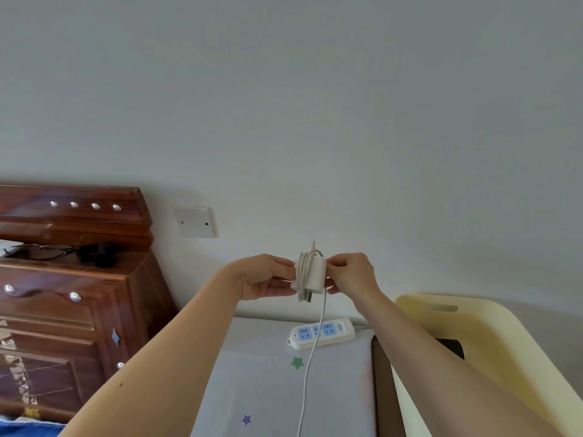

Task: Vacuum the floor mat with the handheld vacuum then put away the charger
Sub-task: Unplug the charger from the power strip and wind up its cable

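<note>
A white charger (316, 275) is held up in front of the wall, with several loops of its white cable wound around its left side. My left hand (268, 277) grips the wound side and my right hand (353, 272) pinches the right side. The loose end of the cable (310, 361) hangs straight down past the bottom edge of the frame. The handheld vacuum and the floor mat are out of view.
A white and blue power strip (321, 334) lies on a grey star-printed surface (268, 389) below the hands. A dark wooden cabinet (63, 304) stands at left, a pale yellow plastic bin (492, 342) at right, a blank wall plate (195, 221) behind.
</note>
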A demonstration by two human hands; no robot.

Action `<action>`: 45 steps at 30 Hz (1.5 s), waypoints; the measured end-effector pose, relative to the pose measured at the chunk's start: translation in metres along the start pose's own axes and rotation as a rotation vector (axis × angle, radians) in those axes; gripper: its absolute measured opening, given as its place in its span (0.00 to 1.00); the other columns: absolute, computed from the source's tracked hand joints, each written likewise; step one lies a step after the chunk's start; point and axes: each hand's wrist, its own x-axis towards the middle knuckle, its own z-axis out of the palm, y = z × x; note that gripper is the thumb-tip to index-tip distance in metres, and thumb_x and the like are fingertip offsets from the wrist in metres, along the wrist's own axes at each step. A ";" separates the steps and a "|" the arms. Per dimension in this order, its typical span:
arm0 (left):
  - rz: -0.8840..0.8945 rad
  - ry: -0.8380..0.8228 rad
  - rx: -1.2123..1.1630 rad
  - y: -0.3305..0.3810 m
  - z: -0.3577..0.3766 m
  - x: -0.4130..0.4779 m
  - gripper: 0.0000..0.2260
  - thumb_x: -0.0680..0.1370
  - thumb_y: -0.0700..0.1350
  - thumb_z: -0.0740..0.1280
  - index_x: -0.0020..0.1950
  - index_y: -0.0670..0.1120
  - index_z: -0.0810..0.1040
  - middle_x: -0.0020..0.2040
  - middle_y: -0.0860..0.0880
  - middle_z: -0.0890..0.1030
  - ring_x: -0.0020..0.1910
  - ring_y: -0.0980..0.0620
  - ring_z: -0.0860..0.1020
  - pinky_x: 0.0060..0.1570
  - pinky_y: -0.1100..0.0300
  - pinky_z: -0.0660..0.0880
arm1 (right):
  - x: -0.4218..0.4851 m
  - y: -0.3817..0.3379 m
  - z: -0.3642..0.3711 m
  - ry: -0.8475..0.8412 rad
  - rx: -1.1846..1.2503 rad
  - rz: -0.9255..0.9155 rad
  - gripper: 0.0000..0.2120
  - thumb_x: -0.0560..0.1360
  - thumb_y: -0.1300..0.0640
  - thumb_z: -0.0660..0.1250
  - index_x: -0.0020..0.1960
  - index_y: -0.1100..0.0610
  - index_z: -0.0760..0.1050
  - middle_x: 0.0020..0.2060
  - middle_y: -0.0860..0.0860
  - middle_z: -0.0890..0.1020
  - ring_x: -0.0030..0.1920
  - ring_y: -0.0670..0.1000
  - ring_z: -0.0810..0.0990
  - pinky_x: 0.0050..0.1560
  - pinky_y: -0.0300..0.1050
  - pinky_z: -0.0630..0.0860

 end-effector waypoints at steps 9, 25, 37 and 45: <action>0.040 0.095 -0.254 0.011 0.003 -0.004 0.06 0.77 0.33 0.63 0.45 0.38 0.80 0.37 0.43 0.84 0.34 0.52 0.84 0.39 0.63 0.82 | 0.001 0.001 0.017 -0.173 0.217 0.131 0.10 0.80 0.57 0.65 0.51 0.64 0.80 0.40 0.59 0.86 0.35 0.55 0.86 0.33 0.43 0.80; 0.364 0.830 0.220 0.018 0.003 0.014 0.09 0.68 0.38 0.73 0.45 0.49 0.82 0.43 0.51 0.84 0.46 0.49 0.80 0.55 0.52 0.78 | -0.012 -0.012 0.032 -0.518 -0.275 0.023 0.04 0.76 0.62 0.65 0.48 0.59 0.79 0.28 0.51 0.79 0.19 0.42 0.67 0.23 0.32 0.65; 0.258 0.759 1.031 0.006 0.008 0.015 0.08 0.73 0.46 0.66 0.50 0.51 0.81 0.46 0.51 0.83 0.46 0.47 0.80 0.43 0.59 0.75 | 0.018 -0.044 0.006 -0.117 -0.662 -0.089 0.05 0.65 0.61 0.72 0.39 0.52 0.83 0.30 0.46 0.83 0.39 0.48 0.83 0.37 0.39 0.75; 0.144 0.382 0.683 0.007 0.000 0.012 0.10 0.70 0.39 0.73 0.51 0.45 0.83 0.46 0.47 0.82 0.45 0.50 0.78 0.49 0.60 0.76 | 0.019 -0.034 -0.003 0.093 -0.616 -0.140 0.08 0.67 0.55 0.78 0.37 0.50 0.78 0.35 0.47 0.83 0.39 0.48 0.83 0.35 0.38 0.74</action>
